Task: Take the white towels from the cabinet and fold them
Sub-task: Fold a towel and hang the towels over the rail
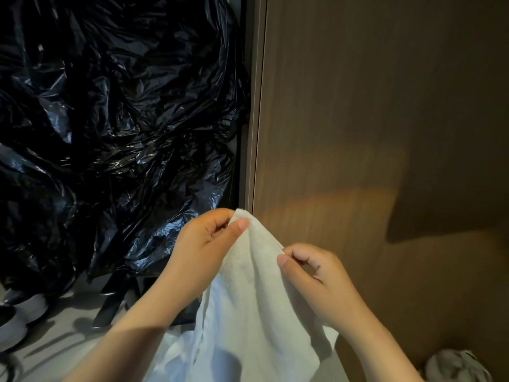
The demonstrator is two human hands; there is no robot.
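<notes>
We held the white towel up in the air in front of us, with both hands near its top. Our left hand pinched the very top corner. The thumb pressed the cloth against the curled fingers, so the corner poked out just above them. Our right hand pinched the edge a little lower down and to the right, thumb and first finger tight on the cloth, the other fingers curled in. The two hands were near each other but not touching.

We think we held it this way to find the edge and the corners. The towel was soft and floppy, so the rest of it hung down between our arms in loose folds. It was not spread flat, and no fold was made in it yet. Holding it high let it hang straight and open out by its own weight. Next, we would likely need the right hand to slide along the edge to the other corner.

The towel was out of the cabinet, close to our body. To the left stood a big shiny black plastic bag, all crinkly, in a dark opening. To the right was a brown wooden door. Down in the right corner sat something grey; we could not tell what it was.
</notes>
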